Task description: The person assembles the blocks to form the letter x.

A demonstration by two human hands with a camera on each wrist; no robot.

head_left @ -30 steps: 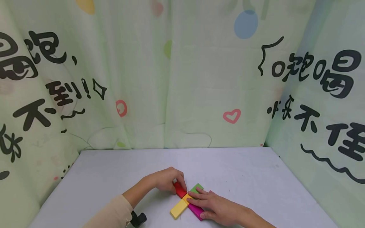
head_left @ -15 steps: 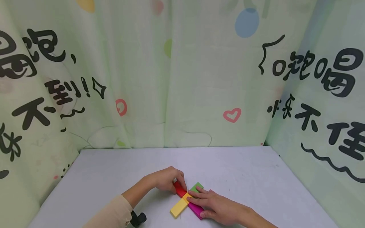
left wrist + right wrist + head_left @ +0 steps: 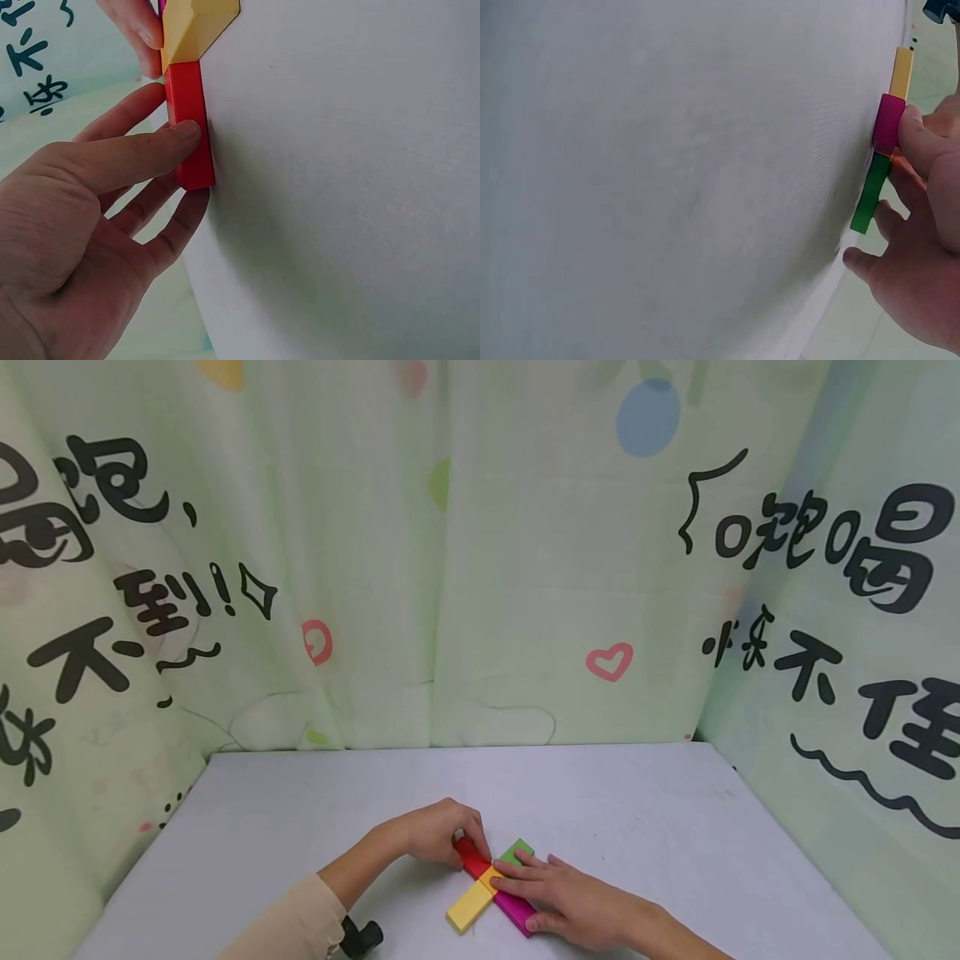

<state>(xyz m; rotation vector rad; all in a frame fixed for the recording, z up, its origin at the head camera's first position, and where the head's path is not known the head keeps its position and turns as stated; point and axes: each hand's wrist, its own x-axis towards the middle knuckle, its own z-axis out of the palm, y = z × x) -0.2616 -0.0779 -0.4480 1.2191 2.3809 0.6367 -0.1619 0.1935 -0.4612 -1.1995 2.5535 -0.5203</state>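
Several coloured blocks lie together on the table in an X shape. My left hand [image 3: 442, 831] pinches the red block [image 3: 471, 858], its thumb on one side and fingers on the other. In the left wrist view the red block touches a yellow piece [image 3: 201, 30]. Over the other arms of the X, my right hand [image 3: 577, 902] lies with fairly straight fingers. Its fingertips rest on the small orange-yellow centre piece [image 3: 487, 877] and by the green block [image 3: 517, 850], partly covering both. The right thumb touches the magenta block [image 3: 513, 913]. A pale yellow block [image 3: 470, 907] points toward me, untouched.
The pale cloth-covered table [image 3: 645, 827] reaches back to a printed curtain [image 3: 517, 568], which also hangs at both sides. A black camera mount [image 3: 362, 937] sits on my left wrist, beside a beige sleeve [image 3: 292, 918].
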